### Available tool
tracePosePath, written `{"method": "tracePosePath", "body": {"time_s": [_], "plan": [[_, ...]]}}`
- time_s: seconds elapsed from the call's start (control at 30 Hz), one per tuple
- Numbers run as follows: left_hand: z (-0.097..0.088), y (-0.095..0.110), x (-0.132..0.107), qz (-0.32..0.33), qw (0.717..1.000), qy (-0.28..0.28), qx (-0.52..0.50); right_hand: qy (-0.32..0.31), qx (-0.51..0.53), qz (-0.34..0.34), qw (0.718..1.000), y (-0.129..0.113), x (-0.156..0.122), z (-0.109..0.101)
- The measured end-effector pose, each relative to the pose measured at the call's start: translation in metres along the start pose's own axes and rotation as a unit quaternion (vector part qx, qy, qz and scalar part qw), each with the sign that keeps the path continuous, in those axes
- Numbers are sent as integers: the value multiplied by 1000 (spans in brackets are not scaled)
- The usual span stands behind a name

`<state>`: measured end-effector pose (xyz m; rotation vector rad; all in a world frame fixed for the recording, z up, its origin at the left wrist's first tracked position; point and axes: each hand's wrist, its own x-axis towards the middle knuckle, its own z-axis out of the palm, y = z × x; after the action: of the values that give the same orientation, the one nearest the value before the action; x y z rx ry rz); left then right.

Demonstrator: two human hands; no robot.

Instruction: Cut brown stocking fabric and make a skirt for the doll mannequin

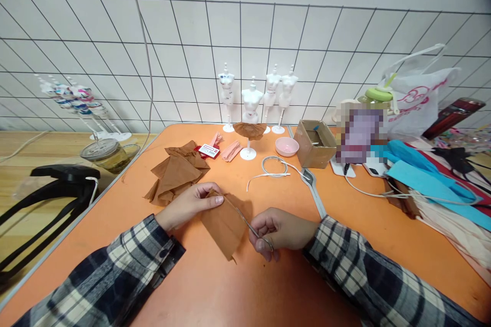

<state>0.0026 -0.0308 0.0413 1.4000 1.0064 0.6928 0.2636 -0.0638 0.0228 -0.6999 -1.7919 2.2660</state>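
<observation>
My left hand (197,202) pinches the upper left corner of a folded piece of brown fabric (224,225) between thumb and fingers. In my right hand (274,230) is a pair of scissors (249,225), its slim metal blades lying along the fabric's upper right edge. My fingers partly cover the scissors' handles. Just beyond my left hand lies a crumpled heap of brown fabric (178,171). Farther back, a small white dress form (251,98) stands upright with a brown ruffled skirt (250,130) around it.
Several white mannequins (226,92) stand along the tiled wall. A pink bowl (287,146), a cardboard box (316,144) and a coiled white cord (274,165) are beyond my right hand. Pink strips and a red-labelled packet (209,150) lie behind the heap. Blue fabric (425,184) covers the right side.
</observation>
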Motion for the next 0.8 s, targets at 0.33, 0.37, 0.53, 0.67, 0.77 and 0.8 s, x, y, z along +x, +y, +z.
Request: {"method": "tracePosePath", "body": {"time_s": [0.33, 0.37, 0.53, 0.67, 0.77, 0.8], "plan": [[1, -2, -6, -34, 996, -30, -80, -42, 41, -29, 998, -5, -3, 1], [2, -3, -5, -19, 993, -27, -112, -42, 45, -34, 998, -5, -3, 1], [3, -8, -4, 17, 949, -166, -266, -31, 64, -69, 995, -1, -1, 1], [2, -16, -2, -9, 962, -145, -232, -29, 78, -93, 992, 5, 3, 0], [-1, -15, -2, 17, 964, -118, -238, -28, 72, -85, 993, 5, 4, 0], [-2, -14, -2, 23, 966, -128, -224, -28, 70, -81, 994, 5, 3, 0]]}}
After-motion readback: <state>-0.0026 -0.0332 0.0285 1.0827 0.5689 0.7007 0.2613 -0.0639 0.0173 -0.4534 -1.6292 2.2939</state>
